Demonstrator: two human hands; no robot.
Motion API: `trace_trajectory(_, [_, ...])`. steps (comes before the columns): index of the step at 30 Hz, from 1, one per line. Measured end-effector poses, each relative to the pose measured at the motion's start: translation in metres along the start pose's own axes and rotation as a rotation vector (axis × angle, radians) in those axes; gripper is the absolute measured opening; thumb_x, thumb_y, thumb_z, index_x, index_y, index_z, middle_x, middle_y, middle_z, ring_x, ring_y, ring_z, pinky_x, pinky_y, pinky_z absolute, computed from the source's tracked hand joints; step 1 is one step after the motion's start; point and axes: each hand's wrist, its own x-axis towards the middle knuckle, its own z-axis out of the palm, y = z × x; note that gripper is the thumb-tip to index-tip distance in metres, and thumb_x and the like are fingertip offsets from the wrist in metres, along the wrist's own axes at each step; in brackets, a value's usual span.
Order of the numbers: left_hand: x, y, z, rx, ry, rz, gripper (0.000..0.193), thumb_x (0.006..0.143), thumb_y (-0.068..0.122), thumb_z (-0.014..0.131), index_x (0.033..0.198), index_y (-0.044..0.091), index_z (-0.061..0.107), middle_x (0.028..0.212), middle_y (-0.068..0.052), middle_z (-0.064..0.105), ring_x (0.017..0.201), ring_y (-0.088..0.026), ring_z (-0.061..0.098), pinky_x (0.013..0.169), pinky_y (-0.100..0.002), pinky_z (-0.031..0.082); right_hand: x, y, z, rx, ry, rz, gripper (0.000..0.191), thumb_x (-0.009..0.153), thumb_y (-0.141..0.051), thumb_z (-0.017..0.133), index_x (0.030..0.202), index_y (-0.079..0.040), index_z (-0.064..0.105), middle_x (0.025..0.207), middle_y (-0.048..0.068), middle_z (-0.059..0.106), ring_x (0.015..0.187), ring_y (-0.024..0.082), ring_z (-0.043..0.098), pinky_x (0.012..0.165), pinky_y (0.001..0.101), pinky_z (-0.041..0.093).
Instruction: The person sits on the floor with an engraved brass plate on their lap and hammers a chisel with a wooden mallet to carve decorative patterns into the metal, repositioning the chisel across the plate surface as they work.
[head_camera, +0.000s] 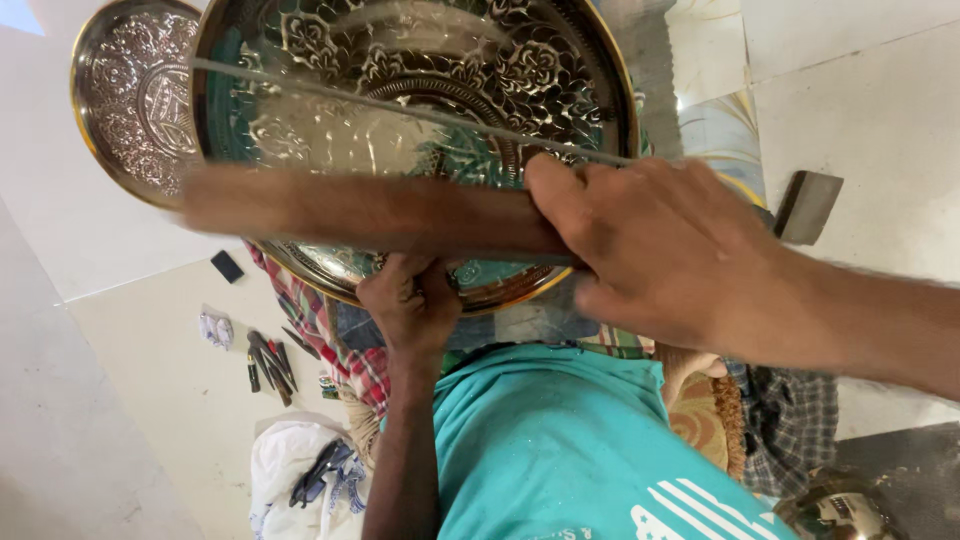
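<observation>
At the centre of the frame the left hand (410, 305) pinches the lower rim of a large engraved brass tray (420, 90) – steadying it, it seems; the right hand (650, 250) is closed round a blurred wooden-handled tool (370, 212) laid across the tray's face. A smaller engraved plate (130, 95) lies at upper left – small tools (270, 362) rest on the floor at lower left

Second engraved plate (130, 95), scattered chisels (270, 362)
</observation>
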Motion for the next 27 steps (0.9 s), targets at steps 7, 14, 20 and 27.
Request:
trace_trajectory(7, [0.003, 0.003, -0.001, 0.033, 0.032, 0.06, 0.027, 0.083, -0.02, 0.063, 0.1, -0.001, 0.072, 0.089, -0.01, 0.076, 0.079, -0.012, 0.072, 0.072, -0.025, 0.057, 0.009, -0.005, -0.006, -0.13, 0.132, -0.139, 0.066, 0.068, -0.008, 0.071, 0.128, 0.006, 0.048, 0.083, 0.02, 0.065, 0.068, 0.04, 0.067, 0.057, 0.0525, 0.049])
trace_trajectory(14, [0.003, 0.002, -0.004, 0.16, -0.022, 0.079, 0.031, 0.078, -0.021, 0.063, 0.094, 0.002, 0.076, 0.085, -0.01, 0.075, 0.076, -0.013, 0.072, 0.07, -0.024, 0.056, 0.017, -0.007, -0.006, 0.024, -0.433, 0.325, 0.048, 0.072, -0.013, 0.072, 0.11, -0.005, 0.043, 0.079, 0.017, 0.066, 0.065, 0.036, 0.069, 0.056, 0.0488, 0.055])
trace_trajectory(20, [0.002, 0.002, -0.003, 0.085, -0.014, 0.088, 0.03, 0.081, -0.02, 0.06, 0.098, 0.001, 0.074, 0.089, -0.009, 0.077, 0.078, -0.012, 0.075, 0.069, -0.025, 0.059, 0.012, -0.006, 0.003, 0.084, -0.35, 0.322, 0.05, 0.07, -0.015, 0.074, 0.108, -0.004, 0.044, 0.072, 0.017, 0.066, 0.062, 0.038, 0.068, 0.053, 0.0497, 0.053])
trace_trajectory(27, [0.001, 0.0, -0.004, 0.095, -0.033, 0.049, 0.027, 0.083, -0.019, 0.062, 0.096, 0.002, 0.073, 0.083, -0.009, 0.074, 0.07, -0.012, 0.07, 0.066, -0.023, 0.054, 0.008, -0.005, 0.003, 0.061, -0.34, 0.355, 0.052, 0.073, -0.017, 0.073, 0.113, -0.004, 0.043, 0.073, 0.018, 0.065, 0.062, 0.039, 0.066, 0.053, 0.0518, 0.051])
